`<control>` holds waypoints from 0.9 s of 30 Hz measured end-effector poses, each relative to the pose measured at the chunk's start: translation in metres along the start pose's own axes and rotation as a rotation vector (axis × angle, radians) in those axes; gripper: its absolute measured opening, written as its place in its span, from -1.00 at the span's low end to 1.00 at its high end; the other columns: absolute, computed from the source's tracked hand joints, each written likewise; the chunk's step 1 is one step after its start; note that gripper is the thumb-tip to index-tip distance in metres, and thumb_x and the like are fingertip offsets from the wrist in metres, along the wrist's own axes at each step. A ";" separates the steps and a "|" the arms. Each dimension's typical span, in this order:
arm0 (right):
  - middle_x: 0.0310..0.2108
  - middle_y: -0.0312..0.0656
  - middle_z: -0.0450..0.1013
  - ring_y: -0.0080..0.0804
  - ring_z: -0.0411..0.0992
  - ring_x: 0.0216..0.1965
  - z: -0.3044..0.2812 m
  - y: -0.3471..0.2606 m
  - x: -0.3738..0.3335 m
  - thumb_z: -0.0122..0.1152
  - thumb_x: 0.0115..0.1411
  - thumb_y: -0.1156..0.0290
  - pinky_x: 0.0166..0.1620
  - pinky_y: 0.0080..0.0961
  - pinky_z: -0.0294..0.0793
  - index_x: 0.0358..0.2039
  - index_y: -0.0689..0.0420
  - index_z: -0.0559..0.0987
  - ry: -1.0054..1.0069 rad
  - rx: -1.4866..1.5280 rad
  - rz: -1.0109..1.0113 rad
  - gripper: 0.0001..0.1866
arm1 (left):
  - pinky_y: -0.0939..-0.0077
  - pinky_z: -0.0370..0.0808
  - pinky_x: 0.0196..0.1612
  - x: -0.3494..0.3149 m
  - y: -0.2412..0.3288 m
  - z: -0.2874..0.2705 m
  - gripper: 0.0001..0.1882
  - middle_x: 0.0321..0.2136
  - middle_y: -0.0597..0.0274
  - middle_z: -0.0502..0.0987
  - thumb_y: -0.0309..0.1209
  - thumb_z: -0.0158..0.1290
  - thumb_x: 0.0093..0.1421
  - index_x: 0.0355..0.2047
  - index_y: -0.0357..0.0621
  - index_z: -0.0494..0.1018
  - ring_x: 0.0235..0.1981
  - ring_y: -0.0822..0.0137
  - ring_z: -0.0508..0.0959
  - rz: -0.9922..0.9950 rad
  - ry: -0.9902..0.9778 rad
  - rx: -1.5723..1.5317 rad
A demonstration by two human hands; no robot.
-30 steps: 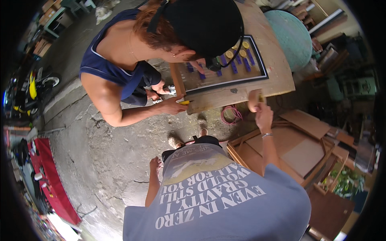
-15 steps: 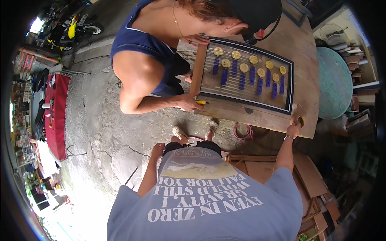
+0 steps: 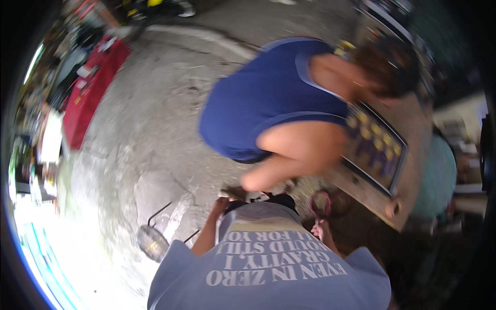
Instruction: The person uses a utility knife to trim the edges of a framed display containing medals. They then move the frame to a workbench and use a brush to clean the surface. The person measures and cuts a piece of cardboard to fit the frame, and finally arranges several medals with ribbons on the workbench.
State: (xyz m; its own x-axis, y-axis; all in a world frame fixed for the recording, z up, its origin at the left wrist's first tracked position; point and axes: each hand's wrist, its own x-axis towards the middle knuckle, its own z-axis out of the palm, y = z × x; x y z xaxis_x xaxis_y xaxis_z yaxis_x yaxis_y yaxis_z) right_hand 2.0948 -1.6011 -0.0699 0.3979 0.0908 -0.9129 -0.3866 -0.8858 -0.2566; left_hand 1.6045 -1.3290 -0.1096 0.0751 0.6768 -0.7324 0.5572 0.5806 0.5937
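Note:
My left hand (image 3: 219, 207) hangs low beside my left hip, smeared and nearest to my dark shorts; its fingers do not show clearly. By my right side, my right hand (image 3: 321, 228) has its fingers curled in, and whatever may be inside them is hidden. A pink coil of cord or hose (image 3: 320, 203) shows just beyond that hand; whether they touch I cannot tell. To the far right, a black-edged display frame (image 3: 381, 150) with several gold medals on purple ribbons lies on a wooden table (image 3: 369, 194). A co-worker's arm and shoulder cover its left part.
A co-worker in a blue sleeveless top (image 3: 279, 98) bends over between me and the table. A tan ring-shaped roll (image 3: 393, 207) sits at the table's near corner. Beyond is a round green surface (image 3: 439, 178). A round object (image 3: 152, 243) stands on my left; a red-covered table (image 3: 95, 93) is farther left.
My right hand has left the table corner and dropped to my side. The view has swung, and the co-worker now shows farther right, back toward me, with the frame partly covered.

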 end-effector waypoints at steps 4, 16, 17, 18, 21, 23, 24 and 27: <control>-0.45 -0.16 0.51 -0.28 0.54 -0.42 0.135 -0.024 -0.026 0.18 0.27 0.18 -0.48 -0.41 0.44 -0.21 0.19 0.51 -0.360 -0.486 -0.288 -0.69 | 0.30 0.56 -0.38 -0.013 -0.036 -0.064 -0.50 -0.41 0.09 0.65 0.00 0.04 0.29 -0.05 -0.21 0.55 -0.47 0.26 0.62 0.001 0.068 -0.029; -0.45 -0.19 0.55 -0.38 0.54 -0.44 0.372 -0.156 -0.093 0.15 0.32 0.14 -0.43 -0.46 0.45 -0.23 0.20 0.57 -0.427 -1.041 -0.514 -0.67 | 0.42 0.56 -0.17 -0.073 -0.190 -0.229 -0.48 -0.23 0.08 0.65 -0.06 0.04 0.32 -0.09 -0.37 0.54 -0.24 0.28 0.64 -0.271 0.483 -0.315; -0.45 -0.20 0.56 -0.38 0.54 -0.44 0.388 -0.165 -0.096 0.15 0.33 0.13 -0.43 -0.47 0.45 -0.23 0.20 0.58 -0.429 -1.076 -0.526 -0.66 | 0.40 0.55 -0.16 -0.077 -0.186 -0.230 -0.48 -0.22 0.09 0.65 -0.06 0.03 0.32 -0.07 -0.37 0.53 -0.23 0.29 0.63 -0.259 0.469 -0.467; -0.45 -0.20 0.56 -0.39 0.54 -0.44 0.405 -0.174 -0.099 0.15 0.33 0.13 -0.42 -0.47 0.46 -0.23 0.20 0.58 -0.434 -1.103 -0.545 -0.66 | 0.40 0.55 -0.16 -0.078 -0.179 -0.229 -0.49 -0.22 0.11 0.65 -0.06 0.04 0.33 -0.06 -0.35 0.53 -0.23 0.29 0.63 -0.299 0.470 -0.528; -0.45 -0.21 0.57 -0.42 0.54 -0.45 0.482 -0.203 -0.115 0.14 0.35 0.12 -0.41 -0.49 0.46 -0.24 0.20 0.60 -0.504 -1.108 -0.662 -0.65 | 0.35 0.53 -0.17 -0.086 -0.194 -0.202 -0.45 -0.27 0.04 0.65 0.01 0.03 0.30 -0.10 -0.33 0.55 -0.25 0.24 0.64 -0.343 0.506 -0.660; -0.49 -0.22 0.54 -0.46 0.52 -0.44 0.536 -0.229 -0.111 0.08 0.39 0.10 -0.40 -0.49 0.44 -0.32 0.19 0.59 -0.508 -0.885 -0.837 -0.62 | 0.30 0.53 -0.13 -0.064 -0.190 -0.191 -0.39 -0.31 -0.06 0.65 0.10 0.01 0.28 -0.14 -0.31 0.58 -0.23 0.17 0.66 -0.314 0.424 -0.548; -0.53 -0.22 0.51 -0.50 0.50 -0.43 0.561 -0.244 -0.107 0.02 0.43 0.08 -0.39 -0.48 0.43 -0.39 0.19 0.57 -0.501 -0.754 -0.945 -0.57 | 0.30 0.53 -0.11 -0.054 -0.183 -0.190 -0.37 -0.30 -0.09 0.65 0.12 0.00 0.27 -0.14 -0.30 0.58 -0.21 0.16 0.66 -0.292 0.348 -0.460; -0.55 -0.29 0.44 -0.60 0.37 -0.56 0.674 -0.336 -0.256 -0.02 0.46 0.12 -0.46 -0.55 0.34 -0.40 0.18 0.50 -0.629 -0.662 -1.087 -0.59 | 0.31 0.53 -0.09 -0.050 -0.227 -0.183 -0.38 -0.23 -0.03 0.66 0.11 0.04 0.27 -0.09 -0.28 0.58 -0.18 0.15 0.65 -0.296 0.378 -0.778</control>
State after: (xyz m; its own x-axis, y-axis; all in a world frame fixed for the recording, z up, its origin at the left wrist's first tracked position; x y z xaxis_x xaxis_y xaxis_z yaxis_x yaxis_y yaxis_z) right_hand 1.5615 -1.0200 0.0362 -0.2589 0.8829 -0.3918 0.3922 -0.2745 -0.8779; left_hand 1.3228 -1.4112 -0.1468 -0.3340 0.4748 -0.8143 -0.2147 0.8029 0.5562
